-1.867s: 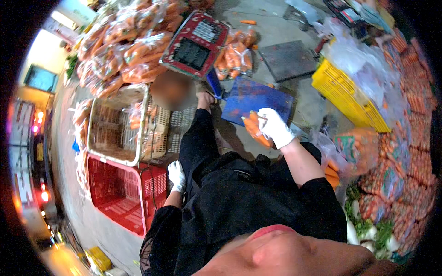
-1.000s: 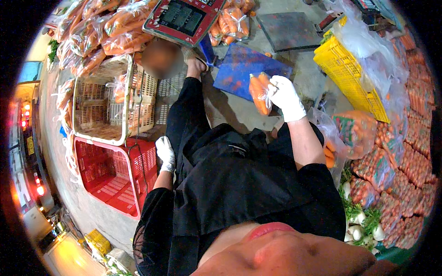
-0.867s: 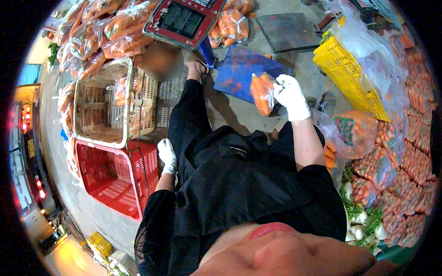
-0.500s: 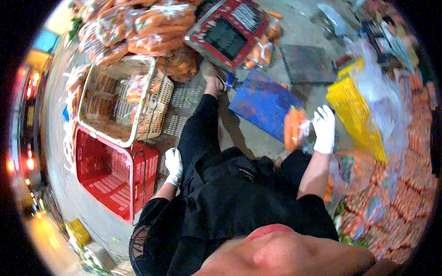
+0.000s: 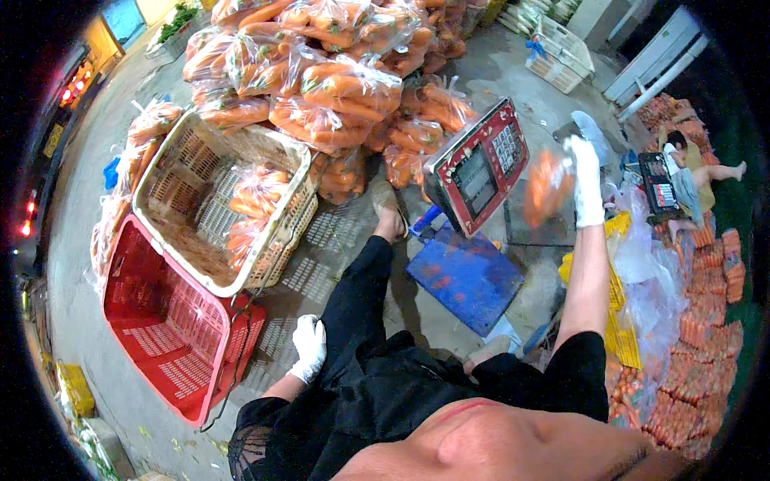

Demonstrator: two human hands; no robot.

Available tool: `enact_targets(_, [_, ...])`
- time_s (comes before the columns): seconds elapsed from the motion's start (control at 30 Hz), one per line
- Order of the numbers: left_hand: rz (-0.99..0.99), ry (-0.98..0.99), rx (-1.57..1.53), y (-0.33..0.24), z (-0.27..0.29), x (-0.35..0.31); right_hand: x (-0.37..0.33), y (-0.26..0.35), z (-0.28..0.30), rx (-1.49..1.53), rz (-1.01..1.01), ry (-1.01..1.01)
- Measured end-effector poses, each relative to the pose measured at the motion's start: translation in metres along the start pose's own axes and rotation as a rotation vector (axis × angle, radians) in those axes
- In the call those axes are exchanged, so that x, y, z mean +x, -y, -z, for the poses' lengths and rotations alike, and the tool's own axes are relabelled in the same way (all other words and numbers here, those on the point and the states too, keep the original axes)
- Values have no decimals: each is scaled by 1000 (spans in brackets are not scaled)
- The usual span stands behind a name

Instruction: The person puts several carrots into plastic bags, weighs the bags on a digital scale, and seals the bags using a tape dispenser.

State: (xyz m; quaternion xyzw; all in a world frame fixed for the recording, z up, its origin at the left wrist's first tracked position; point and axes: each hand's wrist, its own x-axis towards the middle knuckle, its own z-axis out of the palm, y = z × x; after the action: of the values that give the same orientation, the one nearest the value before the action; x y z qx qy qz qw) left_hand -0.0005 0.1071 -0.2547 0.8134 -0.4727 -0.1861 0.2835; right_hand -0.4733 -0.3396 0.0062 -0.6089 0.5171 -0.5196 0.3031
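Right arm [image 5: 583, 276] outstretched, right hand [image 5: 587, 183] right of scale [image 5: 481, 168], gripping carrot bag [image 5: 548, 191]; left hand [image 5: 309, 347] lower left of scale, against leg [image 5: 354, 301], grip unclear.

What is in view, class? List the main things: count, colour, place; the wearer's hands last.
Scale display: one, red, upper centre
Scale platform: one, blue, below display
Blurred carrot bag: one, orange, right of display
Carrot-bag pile: many, orange, top centre
Large crate: one, off-white, left
Crated carrot bags: several, orange, inside it
Red crate: one, red, lower left
Yellow crate: one, yellow, right
Plastic sheeting: uncounted, clear, right
Carrot sacks: many, orange, far right
Keypad device: one, black, upper right
Other person: one, colour unclear, upper right
Left hand: one, white-gloved, at left thigh
Right hand: one, white-gloved, beside blurred bag
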Motion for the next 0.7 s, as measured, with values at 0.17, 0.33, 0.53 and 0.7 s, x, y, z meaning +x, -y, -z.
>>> enact_targets(0.17, [5,20,-49,2,0,-1,4,82,-33,-166,195,10])
enact_targets(0.33, [-59,-12,-153,13,-4,-5,-104,44,19,-249,-39,3])
enact_targets(0.53, [-172,55,-79,-2,8,0,-389,-11,186,-332,-675,-369])
enact_targets(0.7, [-715,-17,-108,-79,-22,32,-663,44,322,-940,-777,-625])
